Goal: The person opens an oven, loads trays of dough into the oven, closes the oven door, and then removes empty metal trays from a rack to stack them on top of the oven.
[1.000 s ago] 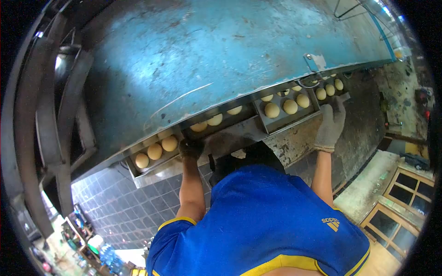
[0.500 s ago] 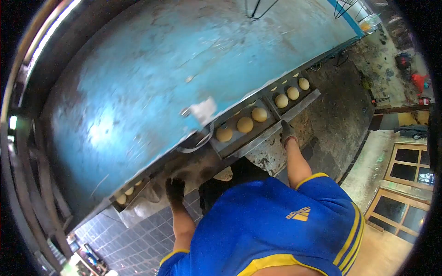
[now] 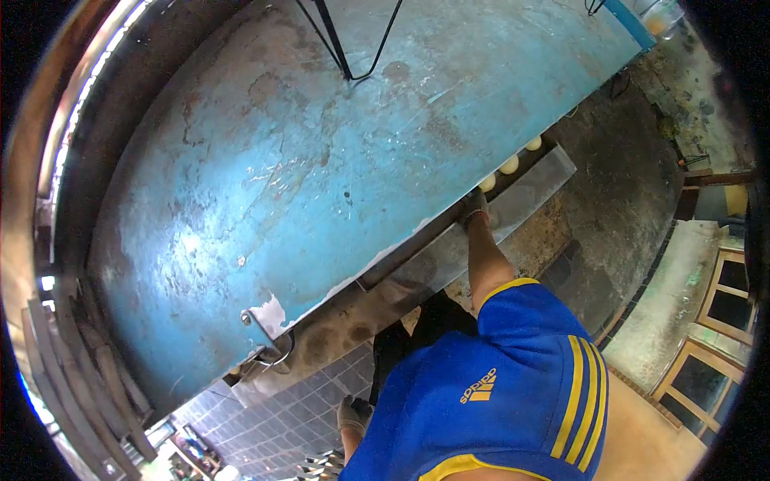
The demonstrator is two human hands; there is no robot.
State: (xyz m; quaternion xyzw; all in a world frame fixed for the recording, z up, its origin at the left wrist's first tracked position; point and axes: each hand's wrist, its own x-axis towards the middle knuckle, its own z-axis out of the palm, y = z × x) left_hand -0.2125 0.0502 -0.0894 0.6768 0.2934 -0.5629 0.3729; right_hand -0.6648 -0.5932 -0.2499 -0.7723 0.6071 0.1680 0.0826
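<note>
My right hand, in a dark glove, reaches to the edge of the blue metal top. It is beside a dark tray holding pale round buns, which are partly covered by the top. The fingers of that hand go into shadow under the edge, so their grip is hidden. Low by my leg hangs my left hand, also gloved, with loosely bent fingers and nothing visible in it. A long metal ledge runs along the front of the trays.
A black wire stand rises from the blue top. Near its front left edge is a metal latch with a curved handle. Dark tiles cover the floor, and wooden slats stand at the left.
My left hand has dropped back from the front edge towards my leg. My right hand has moved in to the blue top's edge. The buns in the left tray are now out of sight; the view has shifted.
</note>
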